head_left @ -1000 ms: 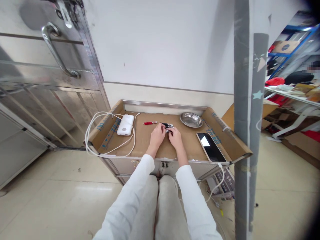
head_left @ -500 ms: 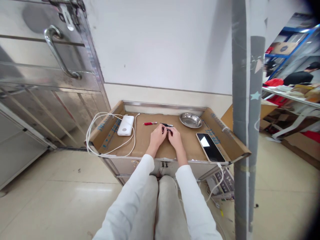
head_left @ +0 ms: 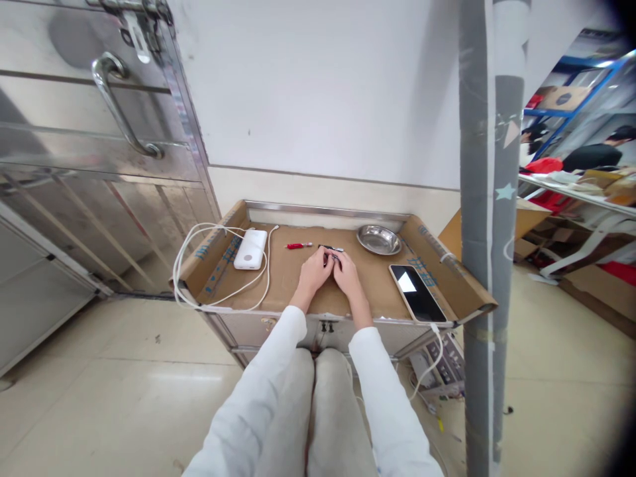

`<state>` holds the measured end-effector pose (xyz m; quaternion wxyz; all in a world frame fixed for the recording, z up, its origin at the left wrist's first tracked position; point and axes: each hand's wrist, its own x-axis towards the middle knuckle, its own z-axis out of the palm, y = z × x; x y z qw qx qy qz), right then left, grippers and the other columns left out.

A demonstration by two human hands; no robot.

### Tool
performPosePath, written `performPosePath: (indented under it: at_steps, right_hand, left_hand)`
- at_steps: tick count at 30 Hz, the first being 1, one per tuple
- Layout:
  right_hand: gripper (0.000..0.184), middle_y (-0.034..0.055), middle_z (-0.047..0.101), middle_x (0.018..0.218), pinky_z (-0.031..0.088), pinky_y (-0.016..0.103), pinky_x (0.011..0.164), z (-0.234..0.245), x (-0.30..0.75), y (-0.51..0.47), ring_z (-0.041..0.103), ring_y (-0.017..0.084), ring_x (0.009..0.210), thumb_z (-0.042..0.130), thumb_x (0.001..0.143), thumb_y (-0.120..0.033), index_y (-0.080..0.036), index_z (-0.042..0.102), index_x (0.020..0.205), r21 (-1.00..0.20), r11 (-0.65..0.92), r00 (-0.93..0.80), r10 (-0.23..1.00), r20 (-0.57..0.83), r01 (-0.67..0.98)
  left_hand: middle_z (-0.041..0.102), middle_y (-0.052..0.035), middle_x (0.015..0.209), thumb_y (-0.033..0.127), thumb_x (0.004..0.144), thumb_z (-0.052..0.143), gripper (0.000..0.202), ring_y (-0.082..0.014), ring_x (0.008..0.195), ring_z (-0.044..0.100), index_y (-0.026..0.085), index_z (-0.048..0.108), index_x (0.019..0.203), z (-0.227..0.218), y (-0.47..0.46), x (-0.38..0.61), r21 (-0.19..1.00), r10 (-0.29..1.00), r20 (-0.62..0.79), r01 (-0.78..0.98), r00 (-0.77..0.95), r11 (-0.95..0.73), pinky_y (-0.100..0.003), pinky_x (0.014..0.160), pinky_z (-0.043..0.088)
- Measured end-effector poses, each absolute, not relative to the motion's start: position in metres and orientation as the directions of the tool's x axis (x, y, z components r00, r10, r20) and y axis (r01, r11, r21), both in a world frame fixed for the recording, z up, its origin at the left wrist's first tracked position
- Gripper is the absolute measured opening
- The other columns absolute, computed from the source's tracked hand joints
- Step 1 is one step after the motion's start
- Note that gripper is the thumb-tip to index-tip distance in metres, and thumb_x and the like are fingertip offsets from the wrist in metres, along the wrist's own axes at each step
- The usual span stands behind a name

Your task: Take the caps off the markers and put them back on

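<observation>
My left hand (head_left: 313,273) and my right hand (head_left: 346,275) rest close together on the cardboard-lined tray top (head_left: 293,278), fingers curled. Between their fingertips is a small dark pen-like part (head_left: 332,255), pinched from both sides. Another dark pen (head_left: 332,248) lies just beyond the fingers. A red pen (head_left: 298,245) lies on the cardboard a little to the left of my left hand.
A white power bank (head_left: 250,249) with a looped white cable (head_left: 189,265) sits at the left. A steel dish (head_left: 379,240) stands at the back right, a phone (head_left: 417,301) lies at the right edge. A grey pillar (head_left: 489,232) rises on the right, a steel door (head_left: 99,132) on the left.
My hands have drawn slightly closer together over the small dark part; the dark pens showing beyond the fingers are now more covered. The view has shifted a little.
</observation>
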<state>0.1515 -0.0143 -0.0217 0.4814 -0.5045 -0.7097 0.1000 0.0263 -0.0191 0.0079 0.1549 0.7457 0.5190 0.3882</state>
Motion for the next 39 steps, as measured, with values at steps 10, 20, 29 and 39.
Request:
performPosePath:
  at_steps: [10,20,29,39]
  right_hand:
    - [0.039,0.0115,0.059,0.107,0.045,0.038,0.092,-0.022,0.154,-0.015,0.056,0.02,0.098,0.029,0.09,-0.023,-0.018,0.059,0.115,-0.65,0.397,0.086,0.81,0.58,0.648]
    - [0.037,0.01,0.059,0.1,0.046,0.035,0.089,-0.017,0.152,-0.02,0.057,0.018,0.092,0.029,0.09,-0.021,-0.018,0.062,0.107,-0.673,0.397,0.109,0.808,0.579,0.624]
    - [0.034,0.0099,0.058,0.1,0.045,0.032,0.086,-0.012,0.153,-0.023,0.056,0.018,0.091,0.029,0.092,-0.026,-0.017,0.061,0.101,-0.701,0.341,0.28,0.741,0.61,0.626]
    - [0.036,0.0109,0.055,0.101,0.043,0.034,0.089,-0.01,0.153,-0.024,0.056,0.018,0.091,0.03,0.086,-0.015,-0.015,0.06,0.103,-0.724,0.33,0.342,0.714,0.611,0.605]
  left_hand:
    - [0.066,-0.0022,0.087,0.017,0.082,0.05,0.017,-0.0177,0.084,0.063,0.025,0.053,0.098,0.015,-0.025,0.026,0.642,0.89,0.396,0.624,0.227,-0.445,-0.026,0.072,0.045]
    - [0.065,-0.0019,0.091,0.015,0.08,0.052,0.02,-0.0176,0.089,0.062,0.025,0.052,0.098,0.01,-0.025,0.027,0.569,0.862,0.431,0.661,0.267,-0.489,-0.026,0.072,0.046]
    - [0.064,-0.0044,0.096,0.014,0.077,0.05,0.02,-0.0186,0.091,0.059,0.022,0.054,0.095,0.007,-0.024,0.027,0.492,0.763,0.453,0.584,0.461,-0.645,-0.029,0.079,0.046]
    - [0.062,-0.0067,0.097,0.011,0.077,0.05,0.015,-0.0224,0.097,0.051,0.02,0.058,0.087,0.006,-0.022,0.028,0.377,0.713,0.447,0.609,0.54,-0.698,-0.035,0.087,0.04]
